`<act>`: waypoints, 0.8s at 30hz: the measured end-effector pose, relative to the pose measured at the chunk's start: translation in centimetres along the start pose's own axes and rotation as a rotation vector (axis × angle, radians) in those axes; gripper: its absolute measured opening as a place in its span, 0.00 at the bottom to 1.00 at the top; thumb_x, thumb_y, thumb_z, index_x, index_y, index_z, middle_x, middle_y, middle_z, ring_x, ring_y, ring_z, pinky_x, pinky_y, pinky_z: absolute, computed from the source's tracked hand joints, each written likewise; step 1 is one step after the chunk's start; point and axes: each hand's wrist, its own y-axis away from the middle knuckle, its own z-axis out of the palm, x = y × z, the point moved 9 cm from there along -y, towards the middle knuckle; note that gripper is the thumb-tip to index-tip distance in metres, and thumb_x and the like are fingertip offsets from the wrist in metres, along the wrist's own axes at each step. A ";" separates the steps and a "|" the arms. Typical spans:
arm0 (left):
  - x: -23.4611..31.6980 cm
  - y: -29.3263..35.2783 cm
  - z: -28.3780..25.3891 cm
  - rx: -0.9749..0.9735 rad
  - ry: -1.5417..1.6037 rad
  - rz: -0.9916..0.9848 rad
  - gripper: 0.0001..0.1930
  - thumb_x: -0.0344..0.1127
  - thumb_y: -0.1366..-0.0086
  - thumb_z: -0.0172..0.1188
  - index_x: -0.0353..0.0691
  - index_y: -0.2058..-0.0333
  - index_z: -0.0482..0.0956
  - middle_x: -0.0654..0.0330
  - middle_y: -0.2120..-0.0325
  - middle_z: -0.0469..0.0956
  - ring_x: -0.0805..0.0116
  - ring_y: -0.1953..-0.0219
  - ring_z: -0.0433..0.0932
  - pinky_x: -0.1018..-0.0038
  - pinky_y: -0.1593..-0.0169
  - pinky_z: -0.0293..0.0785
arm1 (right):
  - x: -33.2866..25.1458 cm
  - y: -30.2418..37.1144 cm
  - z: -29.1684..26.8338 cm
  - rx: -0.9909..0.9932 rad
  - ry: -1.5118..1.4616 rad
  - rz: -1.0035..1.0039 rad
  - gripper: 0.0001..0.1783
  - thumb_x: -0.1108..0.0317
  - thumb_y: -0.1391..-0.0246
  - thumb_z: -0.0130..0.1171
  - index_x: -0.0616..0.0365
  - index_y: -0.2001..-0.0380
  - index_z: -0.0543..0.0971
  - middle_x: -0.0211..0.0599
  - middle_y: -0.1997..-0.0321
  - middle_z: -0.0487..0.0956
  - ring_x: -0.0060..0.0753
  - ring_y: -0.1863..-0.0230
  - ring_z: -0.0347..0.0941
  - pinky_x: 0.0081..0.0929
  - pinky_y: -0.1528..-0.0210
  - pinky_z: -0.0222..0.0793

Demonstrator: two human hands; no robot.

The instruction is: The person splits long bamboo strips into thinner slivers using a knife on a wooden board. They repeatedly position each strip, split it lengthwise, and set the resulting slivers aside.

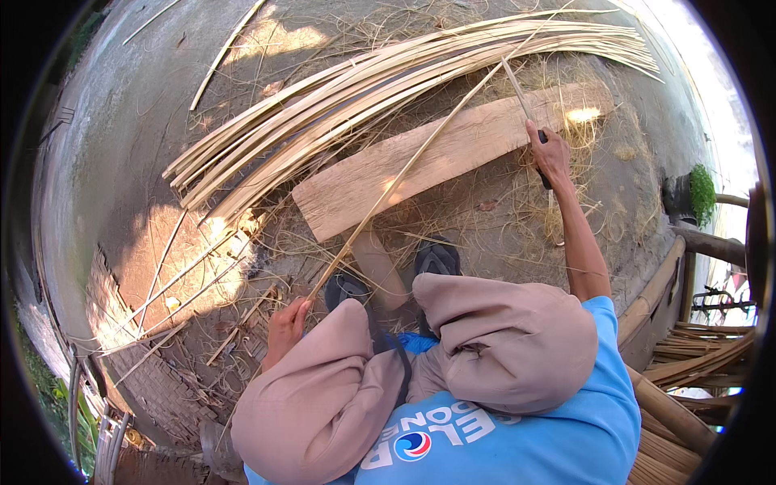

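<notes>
My left hand [286, 325], low beside my left knee, is closed round the near end of a long thin bamboo strip [402, 178]. The strip slants up and away to the right across a wooden plank [453, 149]. In my right hand [550, 153], beyond the plank's right part, is the dark handle of a knife [518, 87]. Its narrow blade points away from me, and the tip is close to the strip; whether they touch I cannot tell. Past the plank lies a bundle of pale split bamboo strips [388, 77], running from left to far right.
Thin shavings [517, 198] litter the ground around the plank. A shorter wood piece [378, 267] lies between my sandalled feet. Loose strips [166, 279] are scattered at left. A potted green plant [702, 194] and bamboo poles [655, 279] stand at right, with more strips [703, 356] behind them.
</notes>
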 end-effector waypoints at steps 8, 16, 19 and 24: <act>7.3 -10.7 5.9 -0.556 0.487 -0.253 0.23 0.53 0.21 0.53 0.38 0.63 0.81 0.72 0.82 0.66 0.81 0.79 0.63 0.78 0.75 0.58 | -3.5 4.8 5.6 -0.081 0.064 -0.105 0.39 0.35 0.36 0.56 0.68 0.75 0.79 0.63 0.76 0.79 0.63 0.70 0.78 0.53 0.64 0.71; 7.0 -9.1 3.2 -0.002 -0.065 0.018 0.23 0.53 0.23 0.54 0.42 0.72 0.80 0.56 0.82 0.78 0.57 0.80 0.77 0.63 0.74 0.67 | -10.8 16.5 11.1 -0.369 -0.258 -0.230 0.34 0.42 0.34 0.60 0.68 0.75 0.76 0.47 0.87 0.71 0.37 0.84 0.68 0.45 0.75 0.67; 8.0 -8.8 2.3 0.158 -0.176 0.128 0.22 0.52 0.23 0.52 0.42 0.71 0.78 0.51 0.82 0.77 0.45 0.77 0.77 0.57 0.73 0.69 | -16.4 24.4 10.8 -0.411 -0.124 -0.638 0.33 0.41 0.35 0.61 0.66 0.75 0.76 0.51 0.86 0.72 0.46 0.83 0.71 0.46 0.74 0.67; 5.2 -6.1 0.7 0.128 -0.174 0.090 0.20 0.51 0.23 0.53 0.42 0.70 0.78 0.50 0.82 0.76 0.45 0.77 0.77 0.57 0.73 0.69 | -8.4 11.6 8.9 -0.298 -0.081 -0.138 0.33 0.39 0.35 0.60 0.63 0.75 0.76 0.53 0.80 0.76 0.53 0.78 0.74 0.49 0.70 0.69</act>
